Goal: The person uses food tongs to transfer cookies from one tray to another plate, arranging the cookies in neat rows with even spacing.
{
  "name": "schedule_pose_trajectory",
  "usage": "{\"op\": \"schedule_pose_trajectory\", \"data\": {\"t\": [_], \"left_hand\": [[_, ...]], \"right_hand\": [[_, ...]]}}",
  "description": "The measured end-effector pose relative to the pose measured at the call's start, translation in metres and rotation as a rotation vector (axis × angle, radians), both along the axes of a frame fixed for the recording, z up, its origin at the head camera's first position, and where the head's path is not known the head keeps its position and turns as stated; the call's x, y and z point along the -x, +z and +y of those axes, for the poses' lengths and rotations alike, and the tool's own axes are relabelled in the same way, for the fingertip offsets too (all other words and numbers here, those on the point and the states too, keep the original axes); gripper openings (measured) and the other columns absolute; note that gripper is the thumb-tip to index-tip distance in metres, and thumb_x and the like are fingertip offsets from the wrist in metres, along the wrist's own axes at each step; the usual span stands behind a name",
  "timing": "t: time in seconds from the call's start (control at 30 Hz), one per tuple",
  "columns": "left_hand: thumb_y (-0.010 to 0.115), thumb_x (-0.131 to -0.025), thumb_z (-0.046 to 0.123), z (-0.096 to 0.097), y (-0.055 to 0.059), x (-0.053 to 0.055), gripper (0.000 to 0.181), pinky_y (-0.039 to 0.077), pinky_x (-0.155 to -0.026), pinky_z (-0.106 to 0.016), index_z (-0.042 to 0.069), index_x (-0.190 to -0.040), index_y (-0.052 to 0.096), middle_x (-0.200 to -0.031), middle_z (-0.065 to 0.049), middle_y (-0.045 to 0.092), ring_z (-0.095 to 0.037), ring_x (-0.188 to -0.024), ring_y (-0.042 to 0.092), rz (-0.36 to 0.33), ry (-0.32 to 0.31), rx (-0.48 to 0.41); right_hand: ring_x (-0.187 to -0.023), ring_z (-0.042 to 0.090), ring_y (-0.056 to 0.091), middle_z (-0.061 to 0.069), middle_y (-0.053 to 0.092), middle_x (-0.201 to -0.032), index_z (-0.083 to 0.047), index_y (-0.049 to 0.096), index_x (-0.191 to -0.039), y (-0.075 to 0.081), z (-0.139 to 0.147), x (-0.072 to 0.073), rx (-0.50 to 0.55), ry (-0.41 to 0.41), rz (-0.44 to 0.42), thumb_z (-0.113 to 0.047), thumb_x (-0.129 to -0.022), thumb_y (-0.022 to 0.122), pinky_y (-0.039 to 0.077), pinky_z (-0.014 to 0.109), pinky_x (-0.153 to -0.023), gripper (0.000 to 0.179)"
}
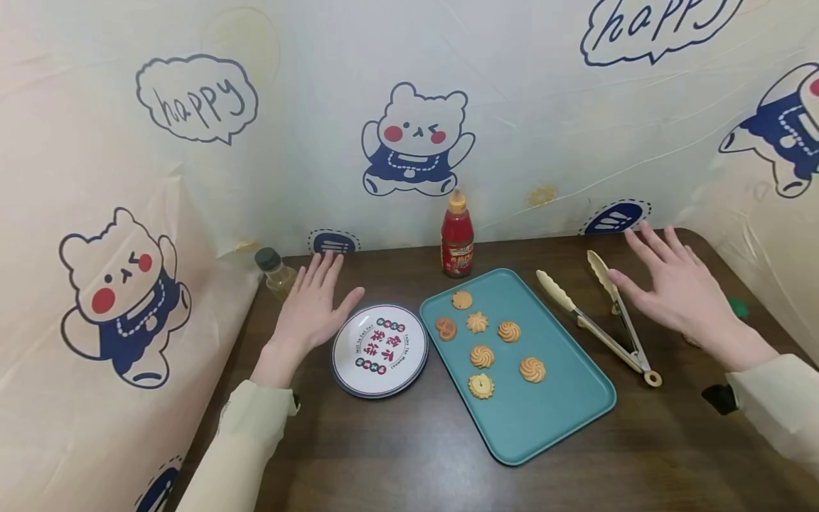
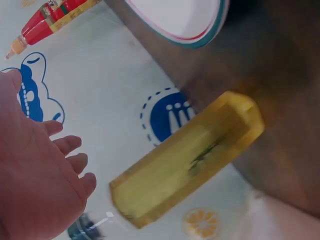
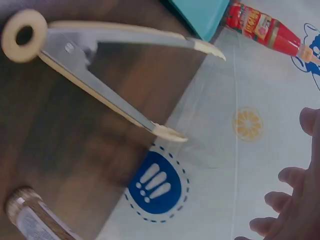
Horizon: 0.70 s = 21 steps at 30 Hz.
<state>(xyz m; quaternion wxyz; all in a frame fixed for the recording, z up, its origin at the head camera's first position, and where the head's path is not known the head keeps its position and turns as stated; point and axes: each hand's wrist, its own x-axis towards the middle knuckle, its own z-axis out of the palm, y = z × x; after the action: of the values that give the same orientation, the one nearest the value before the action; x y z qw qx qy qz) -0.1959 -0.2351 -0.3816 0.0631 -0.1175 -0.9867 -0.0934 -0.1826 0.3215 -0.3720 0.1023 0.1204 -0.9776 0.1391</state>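
My left hand (image 1: pixel 312 306), fingers straight and spread, is held over the table between a dark-capped glass bottle (image 1: pixel 279 279) and a white plate (image 1: pixel 380 350). That bottle's yellow liquid (image 2: pixel 187 160) shows in the left wrist view. On the other side my right hand (image 1: pixel 681 299) is also spread, holding nothing, just right of the tongs (image 1: pixel 630 348). The tongs lie spread apart, as the right wrist view shows too. Between the hands is a teal tray (image 1: pixel 557 419) bearing several cookies (image 1: pixel 482 356). The plate has printed red characters and sits on another one.
A red sauce bottle (image 1: pixel 457 242) with a yellow cap stands behind the tray. Mostly hidden by my right hand is a jar with a green lid (image 1: pixel 739 307); its labelled side (image 3: pixel 37 222) shows in the right wrist view. A printed cloth (image 1: pixel 307 156) hangs around the table.
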Motion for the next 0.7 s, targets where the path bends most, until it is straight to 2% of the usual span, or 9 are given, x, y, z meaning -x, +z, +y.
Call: {"op": "schedule_pose_trajectory", "data": {"t": [0.13, 0.27, 0.37, 0.5, 0.7], "left_hand": [[0.037, -0.097, 0.068, -0.005, -0.013, -0.009, 0.088, 0.011, -0.121, -0.055, 0.006, -0.158, 0.022, -0.163, -0.018, 0.020, -0.036, -0.150, 0.011, -0.054, 0.029, -0.073], [0.043, -0.096, 0.067, -0.011, -0.025, -0.019, 0.087, 0.023, -0.116, -0.061, 0.005, -0.155, 0.029, -0.159, -0.021, 0.028, -0.041, -0.146, 0.024, -0.094, 0.083, -0.173], [0.045, -0.095, 0.068, -0.012, -0.032, -0.025, 0.087, 0.031, -0.111, -0.063, 0.005, -0.153, 0.032, -0.156, -0.022, 0.033, -0.042, -0.142, 0.032, -0.123, 0.117, -0.249], [0.050, -0.094, 0.066, -0.012, -0.042, -0.031, 0.085, 0.036, -0.107, -0.064, 0.004, -0.151, 0.036, -0.152, -0.023, 0.038, -0.042, -0.138, 0.038, -0.166, 0.153, -0.301], [0.062, -0.096, 0.046, -0.016, -0.058, -0.037, 0.069, 0.045, -0.100, -0.060, 0.000, -0.144, 0.043, -0.141, -0.026, 0.048, -0.043, -0.124, 0.051, -0.190, 0.225, -0.370]], "right_hand": [[-0.146, 0.049, 0.009, 0.023, 0.014, -0.162, -0.004, 0.020, -0.158, -0.014, 0.000, -0.007, 0.060, -0.005, -0.008, -0.050, -0.098, 0.056, 0.012, 0.064, -0.116, 0.084], [-0.140, 0.054, 0.023, 0.028, 0.022, -0.158, -0.004, 0.021, -0.158, -0.028, -0.003, -0.015, 0.133, -0.043, -0.017, -0.050, -0.094, 0.063, 0.026, 0.075, -0.102, 0.089], [-0.132, 0.058, 0.031, 0.033, 0.028, -0.153, -0.002, 0.023, -0.156, -0.037, -0.005, -0.021, 0.188, -0.075, -0.026, -0.049, -0.092, 0.067, 0.029, 0.078, -0.096, 0.091], [-0.125, 0.061, 0.036, 0.040, 0.033, -0.144, 0.005, 0.025, -0.153, -0.051, -0.006, -0.027, 0.227, -0.107, -0.053, -0.049, -0.090, 0.069, 0.032, 0.077, -0.093, 0.094], [-0.116, 0.061, 0.041, 0.046, 0.036, -0.135, 0.016, 0.025, -0.147, -0.073, -0.005, -0.030, 0.220, -0.137, -0.121, -0.051, -0.089, 0.070, 0.038, 0.075, -0.087, 0.100]]}}
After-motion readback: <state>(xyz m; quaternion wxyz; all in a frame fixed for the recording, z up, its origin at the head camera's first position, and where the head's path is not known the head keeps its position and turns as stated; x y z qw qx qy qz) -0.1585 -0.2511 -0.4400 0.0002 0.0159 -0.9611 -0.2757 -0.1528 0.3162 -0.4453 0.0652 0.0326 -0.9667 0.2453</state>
